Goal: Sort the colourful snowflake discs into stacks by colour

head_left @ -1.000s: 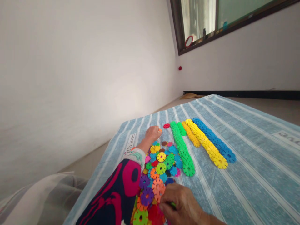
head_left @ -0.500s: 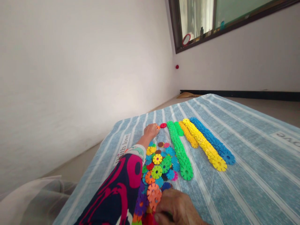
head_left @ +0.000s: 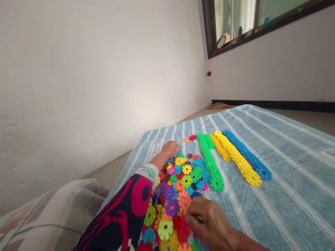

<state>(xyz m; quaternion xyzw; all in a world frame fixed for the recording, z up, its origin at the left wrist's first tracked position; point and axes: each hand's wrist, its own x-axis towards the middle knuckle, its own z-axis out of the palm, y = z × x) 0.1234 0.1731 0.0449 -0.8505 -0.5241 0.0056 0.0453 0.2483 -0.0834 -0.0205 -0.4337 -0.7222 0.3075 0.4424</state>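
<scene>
My left hand (head_left: 170, 149) hovers at the far left end of a pile of flower-shaped notched plastic discs (head_left: 186, 181), its fingers loosely apart with nothing seen in them. Just beyond it lie an orange disc (head_left: 185, 139) and a red disc (head_left: 193, 137), side by side on the cloth. My right hand (head_left: 208, 218) is closed at the pile's near right side, and a bit of a green disc (head_left: 199, 218) shows between its fingers. Overlapping discs form a long green row (head_left: 208, 160), a short green row (head_left: 209, 141), an orange-yellow row (head_left: 221, 149), a yellow row (head_left: 239, 158) and a blue row (head_left: 247, 155).
A blue-and-white striped cloth (head_left: 282, 164) covers the table. A white wall (head_left: 104, 87) rises on the left. Bundled pale fabric (head_left: 70, 205) lies low at the left. A window sill at upper right bears a red-rimmed mirror (head_left: 221, 42) and small bottles.
My left hand has let go of the orange disc beside the red one and drawn back toward the pile. My right hand stays closed near the pile. The view has shifted left.
</scene>
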